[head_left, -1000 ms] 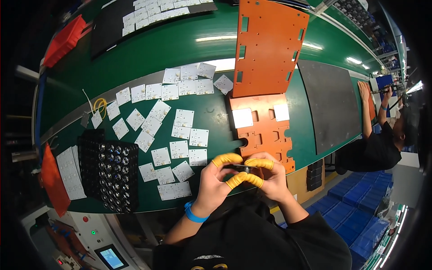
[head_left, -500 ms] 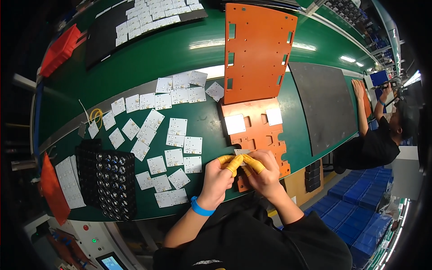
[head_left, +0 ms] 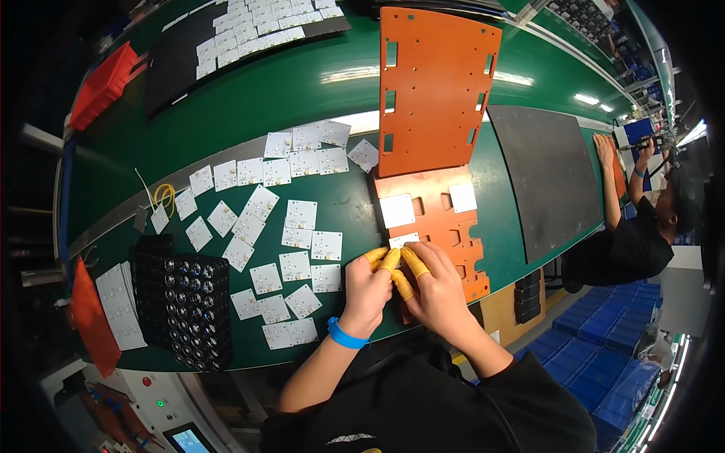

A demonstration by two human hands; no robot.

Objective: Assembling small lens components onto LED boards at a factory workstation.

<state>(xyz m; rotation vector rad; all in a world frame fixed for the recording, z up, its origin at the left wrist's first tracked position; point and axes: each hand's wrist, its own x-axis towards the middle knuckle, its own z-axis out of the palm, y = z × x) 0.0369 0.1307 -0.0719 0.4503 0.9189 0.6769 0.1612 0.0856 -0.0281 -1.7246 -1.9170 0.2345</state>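
1. pinching near edge of white board [head_left: 403, 240] in yellow-capped fingers of left hand [head_left: 364, 296], by the look of it.
2. laying index finger of right hand [head_left: 442, 293] against same edge, thumb lower down; can't tell whether gripping or just steadying, underside hidden.
3. holding white board at left side of orange fixture [head_left: 434, 219], just on the near side of a laid square; can't tell whether seated or slightly raised.
4. done, judging by lie: two white squares [head_left: 397, 211] laid flat on far part of orange fixture, one left, one right, well apart.
5. not done: third placement looks underway, not finished; bare recesses [head_left: 455, 237] showing nearer the front. probably early stage.
6. unused so far: many loose boards [head_left: 266, 278] scattered across left part of green tabletop [head_left: 343, 185], some overlapping.
7. also at far left: black tray [head_left: 149, 302] with rows of shiny round pieces [head_left: 195, 290].
8. upright at far edge of fixture: orange panel [head_left: 436, 90], not lowered.
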